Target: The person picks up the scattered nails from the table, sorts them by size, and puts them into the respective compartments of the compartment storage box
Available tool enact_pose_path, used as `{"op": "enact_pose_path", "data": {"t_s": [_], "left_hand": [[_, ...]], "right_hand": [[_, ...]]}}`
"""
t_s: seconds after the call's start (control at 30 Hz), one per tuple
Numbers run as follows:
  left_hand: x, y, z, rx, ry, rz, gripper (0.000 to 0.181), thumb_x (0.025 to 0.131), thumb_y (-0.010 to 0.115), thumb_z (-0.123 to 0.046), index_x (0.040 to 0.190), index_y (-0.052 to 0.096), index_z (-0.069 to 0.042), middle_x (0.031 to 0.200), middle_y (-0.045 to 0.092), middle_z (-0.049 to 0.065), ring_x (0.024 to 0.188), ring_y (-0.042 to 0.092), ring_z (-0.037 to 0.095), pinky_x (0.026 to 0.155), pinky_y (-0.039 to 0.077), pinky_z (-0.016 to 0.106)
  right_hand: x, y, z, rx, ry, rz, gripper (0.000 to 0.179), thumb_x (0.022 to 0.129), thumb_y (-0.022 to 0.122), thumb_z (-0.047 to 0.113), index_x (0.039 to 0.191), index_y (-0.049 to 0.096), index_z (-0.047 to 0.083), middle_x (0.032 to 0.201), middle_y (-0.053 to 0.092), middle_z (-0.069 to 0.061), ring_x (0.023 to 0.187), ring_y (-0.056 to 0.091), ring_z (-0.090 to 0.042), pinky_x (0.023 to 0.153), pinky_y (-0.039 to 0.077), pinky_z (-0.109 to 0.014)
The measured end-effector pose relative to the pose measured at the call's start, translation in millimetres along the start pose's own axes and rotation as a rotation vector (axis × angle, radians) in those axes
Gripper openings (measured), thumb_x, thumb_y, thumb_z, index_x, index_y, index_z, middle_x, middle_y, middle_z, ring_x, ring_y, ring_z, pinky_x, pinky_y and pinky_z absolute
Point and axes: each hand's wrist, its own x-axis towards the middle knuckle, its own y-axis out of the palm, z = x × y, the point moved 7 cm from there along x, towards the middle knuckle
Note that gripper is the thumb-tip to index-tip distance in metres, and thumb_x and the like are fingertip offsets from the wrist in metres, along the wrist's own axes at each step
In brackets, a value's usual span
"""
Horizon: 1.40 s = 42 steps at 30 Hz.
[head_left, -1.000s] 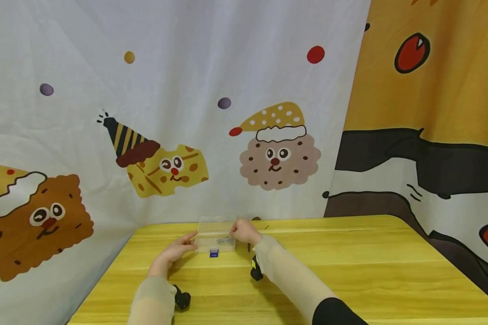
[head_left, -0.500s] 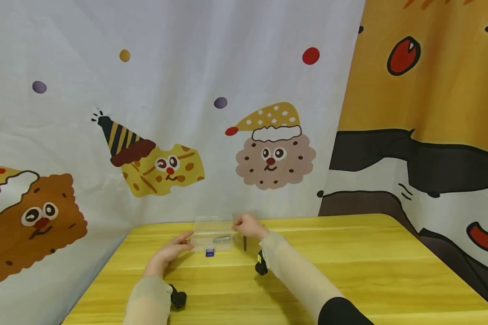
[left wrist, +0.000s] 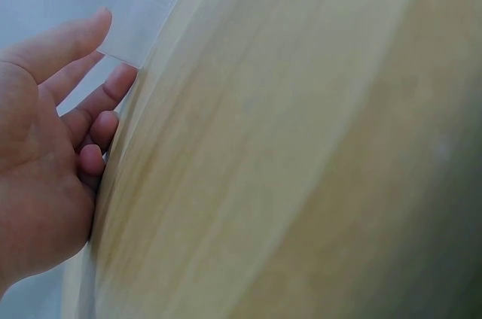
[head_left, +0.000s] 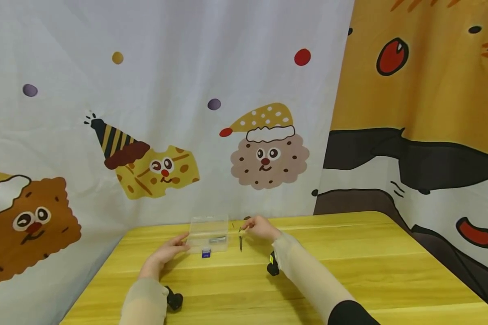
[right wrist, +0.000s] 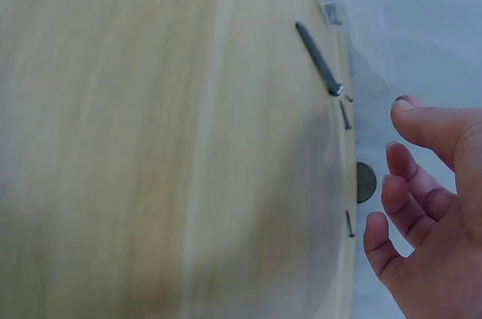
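A clear plastic box (head_left: 195, 248) stands near the table's back with its lid raised. Inside it lies a silvery elongated piece (head_left: 217, 240). My left hand (head_left: 168, 253) is at the box's left end, its thumb and fingertips right at the wall; the left wrist view shows the same hand (left wrist: 53, 123) by the box's corner (left wrist: 139, 33). To the right of the box, my right hand (head_left: 261, 227) hovers with loosely bent fingers and nothing between them. Near it are a thick dark nail-like pin (right wrist: 316, 56), two small screws, one of them (right wrist: 349, 223) apart, and a dark disc (right wrist: 365, 182).
A small blue piece (head_left: 206, 253) lies just in front of the box. The wooden table (head_left: 227, 289) ends close behind the box, against a hanging cloth (head_left: 179, 67) printed with cartoon figures. Black wrist cameras (head_left: 174, 299) are strapped to both forearms.
The right hand has drawn away from the box to the right, uncovering the silvery piece inside and the dark pin on the table. The left hand stays at the box; the head view has shifted slightly.
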Motion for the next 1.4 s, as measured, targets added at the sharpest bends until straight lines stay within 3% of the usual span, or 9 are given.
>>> {"op": "enact_pose_path", "data": {"t_s": [0.27, 0.47, 0.57, 0.63, 0.77, 0.97, 1.2, 1.4], "left_hand": [[-3.8, 2.2, 0.3, -0.005, -0.008, 0.009, 0.064, 0.093, 0.065, -0.016, 0.148, 0.036, 0.000, 0.119, 0.053, 0.017, 0.112, 0.046, 0.032, 0.103, 0.032, 0.056], [-3.2, 2.2, 0.5, -0.010, -0.023, 0.002, 0.065, 0.093, 0.066, -0.018, 0.149, 0.037, -0.003, 0.135, 0.048, 0.024, 0.124, 0.042, 0.037, 0.105, 0.028, 0.059], [-2.2, 2.6, -0.1, -0.005, -0.022, -0.001, 0.065, 0.093, 0.066, -0.019, 0.149, 0.037, -0.003, 0.137, 0.046, 0.025, 0.126, 0.041, 0.038, 0.106, 0.027, 0.060], [-1.8, 2.8, -0.6, 0.000, -0.020, -0.004, 0.065, 0.093, 0.066, -0.019, 0.149, 0.037, -0.004, 0.137, 0.047, 0.025, 0.125, 0.041, 0.038, 0.106, 0.027, 0.060], [-1.5, 2.8, -0.4, 0.003, -0.019, -0.009, 0.064, 0.093, 0.066, -0.019, 0.148, 0.038, -0.003, 0.136, 0.048, 0.024, 0.124, 0.042, 0.037, 0.105, 0.027, 0.060], [0.2, 1.7, 2.3, -0.010, -0.018, -0.003, 0.064, 0.093, 0.066, -0.018, 0.149, 0.037, -0.003, 0.138, 0.045, 0.025, 0.126, 0.041, 0.038, 0.105, 0.028, 0.059], [3.3, -0.8, 3.8, -0.005, -0.012, -0.004, 0.065, 0.092, 0.066, -0.018, 0.148, 0.037, -0.002, 0.126, 0.052, 0.019, 0.117, 0.044, 0.033, 0.105, 0.029, 0.057], [1.5, -0.9, 3.3, -0.009, -0.016, 0.001, 0.065, 0.093, 0.066, -0.018, 0.149, 0.037, -0.003, 0.131, 0.049, 0.021, 0.120, 0.044, 0.034, 0.105, 0.029, 0.057]], "right_hand": [[-4.1, 11, -12, 0.007, -0.010, 0.066, 0.027, 0.085, 0.064, -0.007, 0.110, 0.072, -0.002, 0.102, 0.067, -0.016, 0.052, 0.032, -0.008, 0.053, 0.033, -0.023], [-0.1, 17, -20, 0.000, 0.000, 0.105, 0.030, 0.083, 0.067, -0.006, 0.111, 0.073, 0.003, 0.074, 0.056, -0.004, 0.046, 0.027, -0.006, 0.046, 0.028, -0.021], [0.7, 19, -21, -0.026, 0.010, 0.121, 0.031, 0.083, 0.068, -0.006, 0.112, 0.074, 0.005, 0.083, 0.063, -0.004, 0.051, 0.029, -0.008, 0.049, 0.030, -0.022], [0.2, 19, -19, -0.056, -0.002, 0.127, 0.030, 0.083, 0.069, -0.005, 0.111, 0.074, 0.005, 0.101, 0.069, -0.006, 0.058, 0.036, -0.009, 0.055, 0.034, -0.024], [-0.9, 19, -14, -0.093, -0.040, 0.138, 0.027, 0.083, 0.069, -0.006, 0.108, 0.074, 0.003, 0.115, 0.069, -0.010, 0.079, 0.051, -0.011, 0.071, 0.045, -0.030], [-0.5, 17, -14, -0.105, -0.023, 0.119, 0.024, 0.082, 0.072, -0.004, 0.103, 0.076, 0.005, 0.109, 0.071, -0.006, 0.088, 0.059, -0.014, 0.079, 0.050, -0.035], [-2.1, 14, -19, -0.108, 0.009, 0.094, 0.017, 0.081, 0.072, -0.004, 0.095, 0.077, 0.005, 0.095, 0.071, -0.002, 0.083, 0.059, -0.012, 0.077, 0.050, -0.032], [-5.0, 10, -19, -0.133, -0.014, 0.090, 0.016, 0.080, 0.073, -0.004, 0.094, 0.077, 0.004, 0.093, 0.071, -0.003, 0.081, 0.060, -0.012, 0.075, 0.050, -0.031]]}}
